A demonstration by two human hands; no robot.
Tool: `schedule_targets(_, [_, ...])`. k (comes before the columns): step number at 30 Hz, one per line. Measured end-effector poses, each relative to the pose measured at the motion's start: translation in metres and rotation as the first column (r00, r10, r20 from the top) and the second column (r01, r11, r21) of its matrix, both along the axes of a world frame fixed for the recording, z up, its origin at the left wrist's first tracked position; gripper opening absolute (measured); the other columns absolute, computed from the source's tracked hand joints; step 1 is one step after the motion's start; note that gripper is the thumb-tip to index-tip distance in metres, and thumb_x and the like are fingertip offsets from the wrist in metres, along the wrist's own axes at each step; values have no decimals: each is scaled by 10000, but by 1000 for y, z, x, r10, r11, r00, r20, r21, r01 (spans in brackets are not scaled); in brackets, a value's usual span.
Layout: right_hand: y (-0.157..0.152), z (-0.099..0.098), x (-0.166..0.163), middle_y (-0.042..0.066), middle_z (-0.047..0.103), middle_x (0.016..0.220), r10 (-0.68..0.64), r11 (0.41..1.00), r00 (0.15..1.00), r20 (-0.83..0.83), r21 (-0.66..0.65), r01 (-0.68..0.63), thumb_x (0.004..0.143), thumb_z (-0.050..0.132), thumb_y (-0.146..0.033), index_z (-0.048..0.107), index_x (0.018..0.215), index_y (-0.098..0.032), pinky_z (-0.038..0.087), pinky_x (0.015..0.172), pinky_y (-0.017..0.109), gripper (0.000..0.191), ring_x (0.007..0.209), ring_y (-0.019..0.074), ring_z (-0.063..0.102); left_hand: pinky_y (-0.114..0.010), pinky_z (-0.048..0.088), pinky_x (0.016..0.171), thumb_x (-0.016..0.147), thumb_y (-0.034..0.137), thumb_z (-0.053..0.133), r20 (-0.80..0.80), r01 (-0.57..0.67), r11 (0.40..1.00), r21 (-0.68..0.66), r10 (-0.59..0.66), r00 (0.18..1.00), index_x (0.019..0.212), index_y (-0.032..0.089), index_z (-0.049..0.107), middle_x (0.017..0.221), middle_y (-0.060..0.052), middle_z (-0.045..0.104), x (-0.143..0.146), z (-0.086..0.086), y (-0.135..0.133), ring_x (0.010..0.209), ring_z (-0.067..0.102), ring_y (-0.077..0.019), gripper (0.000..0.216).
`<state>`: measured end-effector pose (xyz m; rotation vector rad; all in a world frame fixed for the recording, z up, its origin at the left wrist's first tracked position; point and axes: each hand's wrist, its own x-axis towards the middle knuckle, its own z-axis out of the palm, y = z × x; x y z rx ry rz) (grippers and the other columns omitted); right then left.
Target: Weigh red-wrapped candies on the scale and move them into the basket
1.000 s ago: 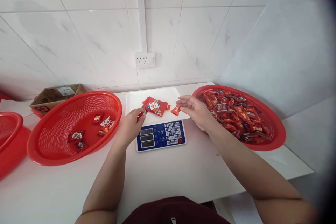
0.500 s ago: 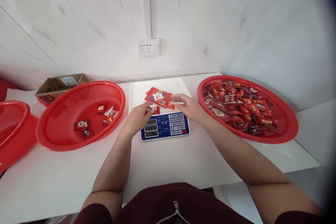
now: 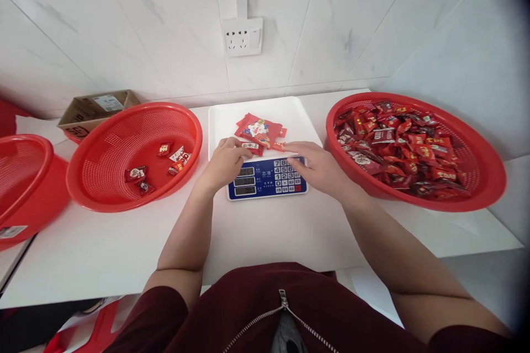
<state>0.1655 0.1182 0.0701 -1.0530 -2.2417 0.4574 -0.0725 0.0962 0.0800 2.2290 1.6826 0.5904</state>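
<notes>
A blue-and-white electronic scale (image 3: 265, 179) stands in front of me with red wrapped candies on its white pan. The largest is a red packet (image 3: 259, 130) with a white flower-like print. My left hand (image 3: 223, 164) has its fingers and thumb closed at the left end of a small dark-red candy (image 3: 252, 148) by the pan's front edge. My right hand (image 3: 318, 168) is open, fingers stretched out and thumb apart. Its fingertips touch a small red candy (image 3: 280, 146) beside the large packet, and its thumb lies over the keypad.
To the right a red basket (image 3: 492, 182) holds a heap of wrapped candies. A red basket (image 3: 99, 204) at left has several candies inside. Farther left are another red basket (image 3: 49, 157) and an open cardboard box (image 3: 78, 118). A socket (image 3: 243, 37) is on the tiled wall.
The view has tilted down and closer. My right hand's fingers have straightened and lowered toward the candy and keypad. My left hand stays by the small dark-red candy.
</notes>
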Motion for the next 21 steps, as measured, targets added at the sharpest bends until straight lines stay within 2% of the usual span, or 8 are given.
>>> schedule_targets(3, [-13, -5, 12, 57, 638, 1118, -51, 999, 998, -44, -20, 50, 862, 488, -263, 618, 1089, -228, 451, 936, 408, 264, 1062, 213, 569, -396, 394, 934, 775, 30, 347, 10, -28, 999, 45, 27, 1000, 891, 231, 677, 1041, -66, 512, -1, 1, 0, 1094, 434, -241, 404])
schedule_targets(7, [-29, -8, 29, 63, 661, 1059, -173, 984, 971, -164, -69, 164, 856, 503, -277, 630, 1049, -216, 480, 887, 372, 239, 990, 203, 606, -345, 421, 880, 748, 9, 366, 142, -101, 978, 181, 76, 987, 838, 204, 626, 985, -45, 580, -2, 11, -3, 1014, 501, -205, 337])
schedule_targets(10, [-39, -13, 38, 59, 682, 981, -271, 958, 925, -266, -171, 231, 848, 517, -305, 643, 993, -212, 496, 832, 352, 214, 925, 197, 626, -320, 442, 800, 758, 42, 405, 223, -221, 934, 280, 161, 961, 802, 200, 591, 889, -29, 616, -3, 18, -6, 899, 551, -190, 248])
schedule_targets(12, [-46, -18, 40, 54, 690, 911, -280, 942, 911, -303, -271, 199, 833, 531, -337, 650, 947, -203, 505, 785, 339, 213, 859, 191, 637, -309, 449, 772, 770, 74, 431, 280, -303, 895, 327, 214, 936, 800, 201, 582, 849, -15, 627, -3, 22, -8, 854, 569, -180, 200])
schedule_targets(15, [-55, -25, 35, 49, 688, 875, -137, 895, 966, -219, -446, 26, 818, 531, -366, 653, 923, -194, 503, 732, 317, 237, 794, 178, 631, -289, 458, 790, 790, 107, 448, 375, -382, 848, 368, 240, 895, 834, 200, 577, 863, -4, 639, -5, 27, -11, 866, 589, -159, 165])
schedule_targets(18, [-65, -28, 25, 43, 681, 918, 120, 778, 989, -91, -610, -151, 825, 510, -359, 648, 973, -206, 489, 735, 307, 254, 797, 170, 613, -274, 470, 804, 814, 138, 458, 468, -445, 811, 380, 246, 849, 883, 196, 568, 863, -4, 637, -10, 31, -14, 858, 604, -138, 141])
schedule_targets(21, [-71, -30, 19, 38, 678, 917, 267, 664, 960, -81, -706, -244, 832, 493, -340, 630, 1028, -210, 480, 746, 292, 271, 807, 163, 609, -268, 485, 772, 829, 179, 479, 494, -487, 795, 362, 279, 823, 932, 198, 563, 854, -6, 633, -16, 31, -16, 821, 611, -130, 134])
